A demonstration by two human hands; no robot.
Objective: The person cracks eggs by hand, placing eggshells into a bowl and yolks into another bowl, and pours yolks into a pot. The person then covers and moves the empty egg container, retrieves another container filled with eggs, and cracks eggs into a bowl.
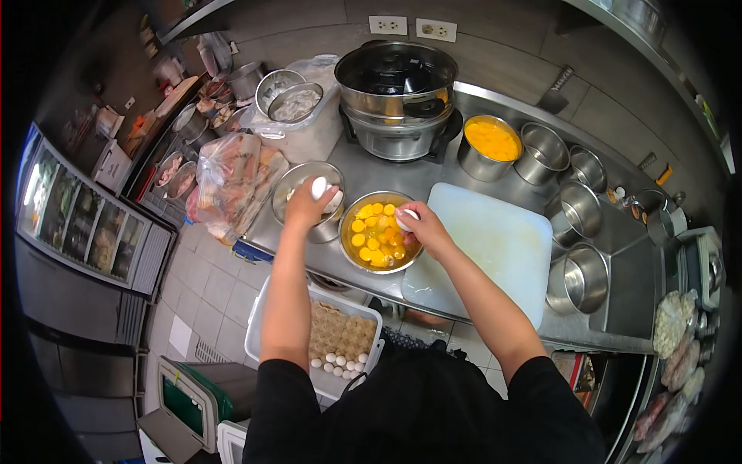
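Observation:
My left hand (308,209) is over a steel bowl (287,175) at the left, its fingers closed round a white egg (319,186). More white shows beside those fingers, and I cannot tell whether it is another egg or shell. My right hand (427,230) holds a white egg (406,220) at the right rim of a second steel bowl (347,249); whether its shell is cracked is not clear. Several raw yolks (374,236) lie in clear egg white in that bowl. Below the counter, white eggs (340,362) and cardboard egg trays (340,329) sit in a white bin.
A white cutting board (487,247) lies right of the yolk bowl. Behind it stands a steel pot of yolks (492,139), with steel pots (542,151) further right. A large steel cooker (396,127) is at the back. Bagged food (232,182) lies at the left.

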